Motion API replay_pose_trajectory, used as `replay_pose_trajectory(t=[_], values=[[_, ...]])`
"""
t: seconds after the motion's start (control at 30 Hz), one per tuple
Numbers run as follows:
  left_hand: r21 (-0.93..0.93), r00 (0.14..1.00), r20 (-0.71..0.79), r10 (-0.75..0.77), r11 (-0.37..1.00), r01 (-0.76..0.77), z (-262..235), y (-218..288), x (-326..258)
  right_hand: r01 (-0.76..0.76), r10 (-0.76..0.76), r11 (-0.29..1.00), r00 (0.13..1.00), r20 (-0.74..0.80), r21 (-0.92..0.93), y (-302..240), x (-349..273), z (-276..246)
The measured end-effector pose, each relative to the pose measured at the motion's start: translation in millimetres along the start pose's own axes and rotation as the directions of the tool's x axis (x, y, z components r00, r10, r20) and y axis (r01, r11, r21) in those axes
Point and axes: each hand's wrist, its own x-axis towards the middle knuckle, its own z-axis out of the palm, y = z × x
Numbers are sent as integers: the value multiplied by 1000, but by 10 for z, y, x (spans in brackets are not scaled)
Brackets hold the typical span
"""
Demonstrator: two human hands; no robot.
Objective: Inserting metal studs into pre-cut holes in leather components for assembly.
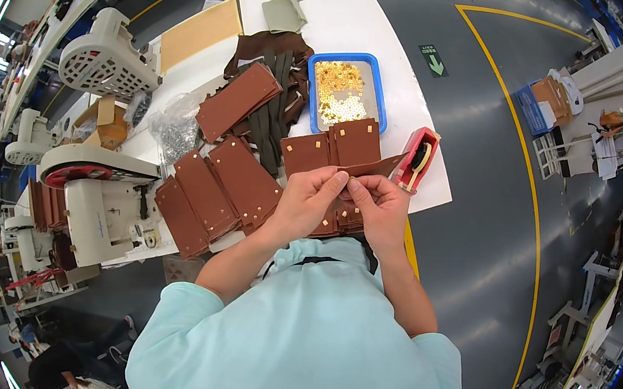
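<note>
Close in front of me, both hands hold a brown leather-like panel (371,169) by its near edge. My left hand (306,200) pinches that edge with thumb and forefinger. My right hand (380,209) grips it the same way, the two thumbs almost meeting. Whether a small piece sits between the fingertips, I cannot make out. Beyond the hands lie brown panels (355,145) with small tan tabs on them; more tabbed panels are partly hidden under my hands. To the left are stacked brown panels (206,196) with small metal dots along their edges.
A blue-rimmed tray (385,95) of small gold pieces stands farther back on the white table (335,3). A red tape dispenser (414,160) is by the right edge. Left are brown panels (239,102), dark fabric strips (272,85), a plastic bag (174,131) and a sewing machine (100,176).
</note>
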Motion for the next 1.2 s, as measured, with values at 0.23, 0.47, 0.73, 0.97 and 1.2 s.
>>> replay_pose_trajectory(t=[0.23,0.47,0.73,0.97,1.2], values=[[255,993,-59,99,963,-81,45,37,-4,3,-4,999,1000,20,44,-12,42,-1],[488,999,-39,15,873,6,-59,88,-29,-83,78,992,995,-55,-99,-157,77,33],[-67,992,-124,-24,998,16,-153,-90,39,-57,7,985,958,-287,-165,89,150,-448],[55,968,-251,23,998,-10,-245,180,58,-229,-311,567,830,-463,-791,1266,571,-1932],[287,955,-281,96,958,-12,-317,179,116,-431,150,816,800,-581,-384,1330,632,-1899]])
